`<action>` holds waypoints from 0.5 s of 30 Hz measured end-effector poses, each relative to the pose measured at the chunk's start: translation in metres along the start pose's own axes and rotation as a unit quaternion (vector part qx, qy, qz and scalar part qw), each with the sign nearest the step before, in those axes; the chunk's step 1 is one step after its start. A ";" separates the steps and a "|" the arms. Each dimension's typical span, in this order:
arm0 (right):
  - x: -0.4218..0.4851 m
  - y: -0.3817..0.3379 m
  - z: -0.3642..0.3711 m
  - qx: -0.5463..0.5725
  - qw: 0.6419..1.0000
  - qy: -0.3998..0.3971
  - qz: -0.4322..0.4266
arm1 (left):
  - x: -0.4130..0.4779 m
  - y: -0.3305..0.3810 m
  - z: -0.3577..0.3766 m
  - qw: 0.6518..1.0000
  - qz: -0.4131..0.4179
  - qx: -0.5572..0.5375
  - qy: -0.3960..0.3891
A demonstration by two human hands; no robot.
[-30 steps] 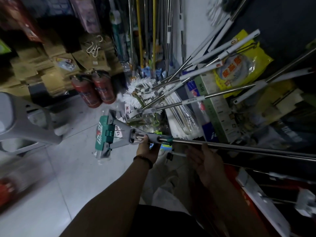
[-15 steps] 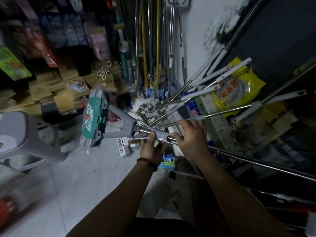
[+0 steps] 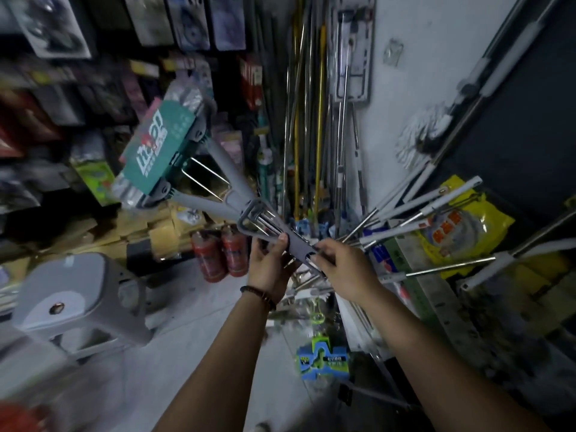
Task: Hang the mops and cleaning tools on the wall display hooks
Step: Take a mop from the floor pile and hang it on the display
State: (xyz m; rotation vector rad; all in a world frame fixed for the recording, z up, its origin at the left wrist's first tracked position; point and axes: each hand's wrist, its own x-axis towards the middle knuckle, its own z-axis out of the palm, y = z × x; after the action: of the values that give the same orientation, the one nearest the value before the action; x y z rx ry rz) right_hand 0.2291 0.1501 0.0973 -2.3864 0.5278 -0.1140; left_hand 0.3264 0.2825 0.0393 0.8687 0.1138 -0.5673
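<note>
I hold a sponge mop [image 3: 224, 194] with a grey forked frame and a green-wrapped head [image 3: 159, 151], tilted so the head points up and to the left. My left hand [image 3: 269, 263] grips the grey shaft just below the squeeze lever. My right hand [image 3: 343, 269] grips the same shaft a little lower, to the right. The rest of the handle is hidden behind my hands. Several mop poles [image 3: 318, 120] hang against the white wall [image 3: 414, 88] ahead. A wall hook [image 3: 393, 53] sits high on that wall.
Loose mop handles [image 3: 420, 213] fan out from the corner at right, over boxes and a yellow bag [image 3: 458, 229]. A grey stool [image 3: 84, 300] stands at left. Two red cylinders [image 3: 218, 254] stand on the floor. A green-blue package [image 3: 324, 360] lies below my hands.
The mop head has swung up and leftward, from near level to steeply raised. My right hand has slid up the shaft close to my left hand. My view has tilted up the wall.
</note>
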 end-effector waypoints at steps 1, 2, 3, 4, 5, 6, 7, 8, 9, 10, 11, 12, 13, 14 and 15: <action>0.002 -0.007 -0.002 0.008 1.000 -0.002 -0.004 | 0.000 0.009 0.003 1.000 0.013 0.015 -0.009; 0.006 -0.014 -0.004 0.017 1.000 0.003 -0.011 | 0.001 0.020 0.007 0.999 0.026 0.028 -0.019; 0.008 -0.021 -0.007 0.022 1.000 0.008 -0.015 | -0.001 0.031 0.012 0.998 0.038 0.037 -0.033; 0.011 -0.029 -0.011 0.030 0.999 0.013 -0.020 | -0.002 0.042 0.018 0.997 0.051 0.046 -0.046; 0.014 -0.038 -0.017 0.037 0.999 0.015 -0.025 | -0.002 0.052 0.024 0.994 0.067 0.059 -0.060; 0.017 -0.046 -0.023 0.045 0.998 0.017 -0.032 | -0.003 0.062 0.031 0.991 0.084 0.069 -0.072; 0.020 -0.056 -0.030 0.050 0.998 0.023 -0.042 | -0.005 0.072 0.040 0.988 0.101 0.081 -0.085; 0.024 -0.065 -0.039 0.057 0.997 0.037 -0.048 | -0.006 0.082 0.048 0.984 0.114 0.091 -0.102; 0.026 -0.075 -0.049 0.069 0.994 0.056 -0.056 | -0.008 0.090 0.057 0.979 0.126 0.102 -0.120; 0.028 -0.085 -0.059 0.086 0.991 0.073 -0.067 | -0.011 0.098 0.067 0.974 0.137 0.115 -0.136; 0.031 -0.095 -0.071 0.100 0.988 0.088 -0.078 | -0.013 0.106 0.077 0.969 0.147 0.131 -0.149; 0.035 -0.103 -0.083 0.112 0.984 0.103 -0.093 | -0.016 0.112 0.088 0.963 0.155 0.146 -0.163; 0.037 -0.110 -0.096 0.117 0.981 0.117 -0.103 | -0.019 0.118 0.100 0.958 0.160 0.158 -0.180; 0.040 -0.116 -0.110 0.120 0.978 0.131 -0.111 | -0.023 0.122 0.111 0.952 0.164 0.167 -0.197; 0.042 -0.122 -0.124 0.122 0.975 0.147 -0.118 | -0.027 0.126 0.123 0.945 0.169 0.178 -0.215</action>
State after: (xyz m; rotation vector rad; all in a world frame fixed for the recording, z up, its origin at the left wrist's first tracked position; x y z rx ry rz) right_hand 0.2822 0.1420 0.2678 -2.1906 0.3379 -0.6096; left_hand 0.3525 0.2658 0.2142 1.0664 -0.5431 -0.4466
